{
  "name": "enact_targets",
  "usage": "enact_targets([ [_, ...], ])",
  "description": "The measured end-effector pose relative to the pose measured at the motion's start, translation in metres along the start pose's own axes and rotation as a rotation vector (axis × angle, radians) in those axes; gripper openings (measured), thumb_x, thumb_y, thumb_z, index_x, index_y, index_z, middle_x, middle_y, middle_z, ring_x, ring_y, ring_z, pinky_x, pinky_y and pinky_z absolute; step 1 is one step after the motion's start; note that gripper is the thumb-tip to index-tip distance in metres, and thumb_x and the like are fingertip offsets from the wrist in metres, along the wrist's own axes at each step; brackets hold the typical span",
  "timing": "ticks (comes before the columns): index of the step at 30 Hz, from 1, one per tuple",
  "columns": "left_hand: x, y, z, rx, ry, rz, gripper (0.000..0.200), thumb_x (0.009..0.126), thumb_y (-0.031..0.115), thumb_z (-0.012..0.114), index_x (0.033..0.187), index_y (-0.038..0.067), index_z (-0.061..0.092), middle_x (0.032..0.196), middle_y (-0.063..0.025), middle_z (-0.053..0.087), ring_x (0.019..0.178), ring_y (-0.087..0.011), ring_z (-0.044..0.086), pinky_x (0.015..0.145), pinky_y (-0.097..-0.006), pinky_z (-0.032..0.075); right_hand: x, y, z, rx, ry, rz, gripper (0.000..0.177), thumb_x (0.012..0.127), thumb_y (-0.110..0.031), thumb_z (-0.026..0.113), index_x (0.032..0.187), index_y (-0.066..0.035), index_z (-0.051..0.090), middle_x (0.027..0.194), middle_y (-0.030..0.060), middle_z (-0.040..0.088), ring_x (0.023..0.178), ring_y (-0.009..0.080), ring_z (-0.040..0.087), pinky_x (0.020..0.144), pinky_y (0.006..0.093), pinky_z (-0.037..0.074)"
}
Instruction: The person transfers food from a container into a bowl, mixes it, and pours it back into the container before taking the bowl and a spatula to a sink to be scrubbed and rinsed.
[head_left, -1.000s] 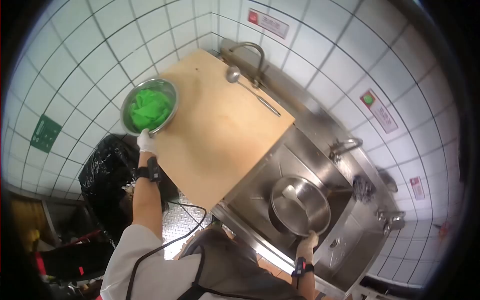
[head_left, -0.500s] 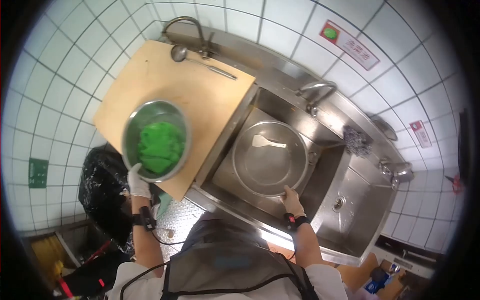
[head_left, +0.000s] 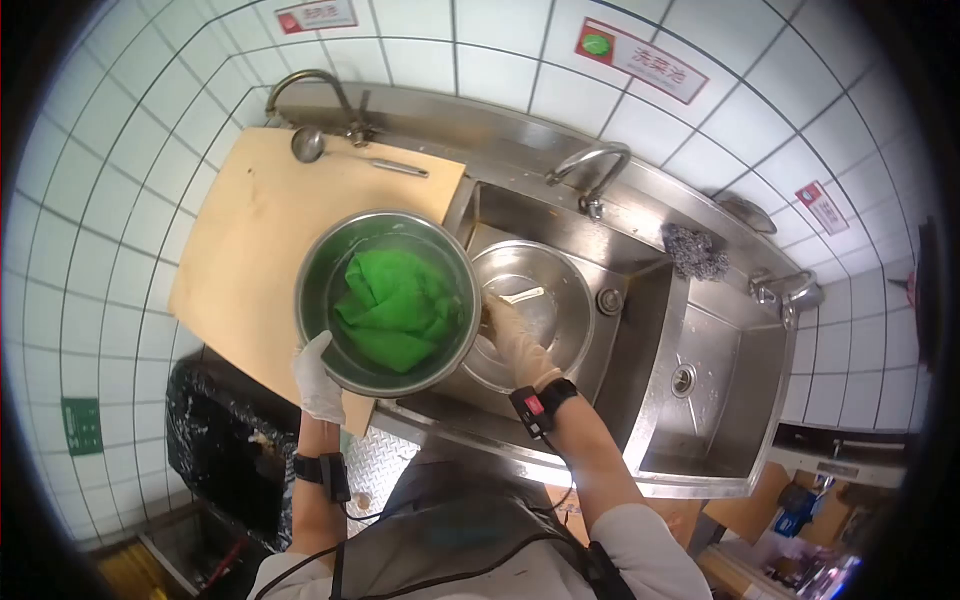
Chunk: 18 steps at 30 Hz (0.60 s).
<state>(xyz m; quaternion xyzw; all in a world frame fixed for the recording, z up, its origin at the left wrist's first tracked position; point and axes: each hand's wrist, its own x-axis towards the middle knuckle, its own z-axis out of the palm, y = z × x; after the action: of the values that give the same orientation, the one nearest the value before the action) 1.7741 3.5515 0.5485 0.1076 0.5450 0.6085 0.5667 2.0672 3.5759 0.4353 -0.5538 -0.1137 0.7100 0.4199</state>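
A steel bowl (head_left: 310, 250) with a crumpled green cloth (head_left: 398, 310) and some water in it is between my hands, over the board's right edge and the sink's left side. My gloved left hand (head_left: 318, 380) grips its near left rim, thumb over the edge. My gloved right hand (head_left: 515, 338) is closed against its right side, fingertips partly hidden. Behind that hand, a wider steel basin (head_left: 575, 345) sits in the sink, with a white spatula (head_left: 523, 296) inside, partly covered.
A wooden board (head_left: 235, 240) carries a ladle (head_left: 310, 146) at the back. Faucets (head_left: 600, 165) rise behind the sink (head_left: 625, 360). A steel scourer (head_left: 695, 252) lies on the ledge by the right basin (head_left: 715, 370). A black-bagged bin (head_left: 215, 450) stands lower left.
My right hand has left the basin's rim and moved left to the bowl. The bowl has shifted right and looks nearer to me, with both hands on it. The view has also shifted.
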Motion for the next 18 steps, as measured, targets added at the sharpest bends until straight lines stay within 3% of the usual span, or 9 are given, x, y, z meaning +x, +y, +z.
enact_targets([
  [3, 0.003, 0.004, 0.019, 0.130, -0.021, 0.083, 0.026, 0.079, -0.004, 0.061, 0.105, -0.003, 0.060, 0.092, -0.0117, 0.066, 0.077, -0.0215, 0.066, 0.069, -0.0315, 0.055, 0.014, 0.009, 0.002, 0.288, -0.108, -0.012, 0.032, 0.098, -0.031, 0.043, 0.113, -0.007, 0.059, 0.108, 0.0062, 0.065, 0.098, 0.0190, 0.060, 0.088, 0.0334, 0.049],
  [7, 0.001, 0.009, 0.044, 0.213, -0.093, 0.112, 0.018, 0.080, -0.002, 0.062, 0.098, -0.002, 0.065, 0.086, -0.0090, 0.067, 0.072, -0.0168, 0.065, 0.064, -0.0280, 0.053, 0.008, 0.023, 0.003, 0.391, -0.068, -0.008, 0.032, 0.098, -0.030, 0.043, 0.114, -0.006, 0.059, 0.107, 0.0079, 0.065, 0.096, 0.0201, 0.061, 0.087, 0.0335, 0.050],
  [9, -0.003, 0.010, 0.059, 0.217, -0.149, 0.107, 0.016, 0.080, -0.002, 0.061, 0.096, -0.002, 0.065, 0.085, -0.0085, 0.067, 0.071, -0.0159, 0.065, 0.063, -0.0271, 0.053, 0.006, 0.027, 0.005, 0.593, -0.018, -0.043, 0.028, 0.098, -0.026, 0.043, 0.104, -0.006, 0.062, 0.092, 0.0073, 0.066, 0.081, 0.0179, 0.063, 0.075, 0.0351, 0.054],
  [16, 0.013, 0.007, 0.066, 0.305, -0.300, 0.060, 0.016, 0.081, -0.002, 0.060, 0.096, -0.003, 0.066, 0.084, -0.0080, 0.067, 0.070, -0.0143, 0.064, 0.064, -0.0253, 0.052, 0.007, 0.040, -0.014, 0.628, 0.005, -0.021, 0.029, 0.097, -0.028, 0.044, 0.104, -0.006, 0.061, 0.092, 0.0077, 0.065, 0.077, 0.0204, 0.063, 0.071, 0.0358, 0.055],
  [18, 0.015, 0.007, 0.071, 0.318, -0.301, 0.081, 0.016, 0.081, -0.002, 0.060, 0.096, -0.003, 0.066, 0.084, -0.0080, 0.067, 0.071, -0.0142, 0.064, 0.065, -0.0256, 0.052, 0.025, 0.059, -0.028, -0.046, 0.020, -0.165, 0.031, 0.096, -0.032, 0.046, 0.104, -0.006, 0.061, 0.092, 0.0080, 0.065, 0.077, 0.0214, 0.063, 0.071, 0.0358, 0.055],
])
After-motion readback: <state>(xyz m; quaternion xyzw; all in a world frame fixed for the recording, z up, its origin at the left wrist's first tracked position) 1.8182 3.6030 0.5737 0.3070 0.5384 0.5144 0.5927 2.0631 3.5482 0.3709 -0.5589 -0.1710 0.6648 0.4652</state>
